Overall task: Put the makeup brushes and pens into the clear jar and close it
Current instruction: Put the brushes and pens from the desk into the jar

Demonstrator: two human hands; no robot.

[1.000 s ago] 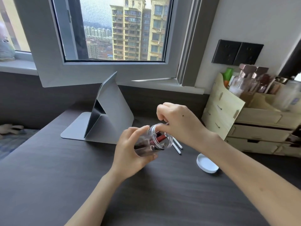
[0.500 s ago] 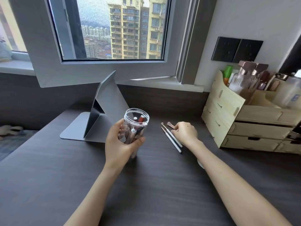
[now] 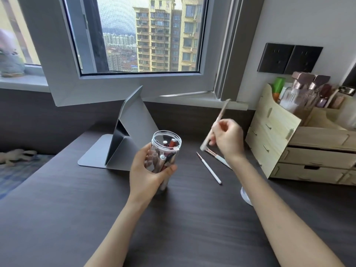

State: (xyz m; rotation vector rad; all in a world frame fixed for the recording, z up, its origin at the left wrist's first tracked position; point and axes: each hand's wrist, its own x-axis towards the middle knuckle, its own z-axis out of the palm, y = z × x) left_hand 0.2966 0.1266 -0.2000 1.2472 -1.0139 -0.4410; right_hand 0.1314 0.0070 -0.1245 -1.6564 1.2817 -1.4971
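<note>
My left hand (image 3: 147, 172) grips the clear jar (image 3: 167, 144), upright and open-topped, just above the dark desk (image 3: 57, 209). Several pens and brushes stand inside it, a red one among them. My right hand (image 3: 227, 140), raised to the right of the jar, pinches a pale makeup brush (image 3: 217, 123) that slants up to the right, blurred by motion. Two more white-handled brushes lie on the desk: a thin one (image 3: 210, 169) and another (image 3: 218, 157) partly behind my right wrist. The white lid (image 3: 245, 195) peeks out from under my right forearm.
A grey folding stand (image 3: 125, 139) sits behind the jar. A wooden drawer organiser (image 3: 285, 143) with bottles on top fills the right side. An open window sash (image 3: 134, 87) overhangs the back of the desk. A soft toy (image 3: 15, 155) lies off the desk's left edge.
My right hand went from the jar's mouth down to the brushes on the desk, took one and lifted it. The left hand turned the jar upright.
</note>
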